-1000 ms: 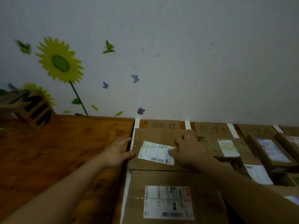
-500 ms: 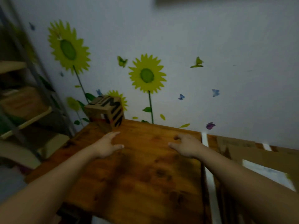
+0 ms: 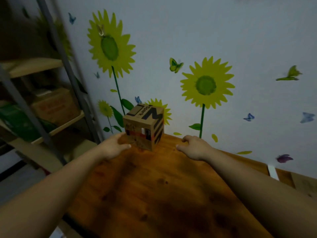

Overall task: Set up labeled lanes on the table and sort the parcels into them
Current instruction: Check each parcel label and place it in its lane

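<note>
At nine o'clock stands a grey metal shelving rack (image 3: 56, 48); right of it the left hand (image 3: 114, 146) is open with straight fingers at the eight o'clock side of the small cube-shaped brown cardboard parcel with black lettering (image 3: 144, 126), though whether it touches the parcel cannot be told. That parcel sits at twelve o'clock, on the far corner of the brown wooden table (image 3: 154, 194). The right hand (image 3: 193, 148) is open with its fingers loosely spread at the parcel's four o'clock, apart from it, and a white tape strip (image 3: 272, 171) crosses the table at three o'clock.

brown box (image 3: 143, 125), black letters, seemingly a red band; yellow-green sunflowers (image 3: 206, 84).
</note>
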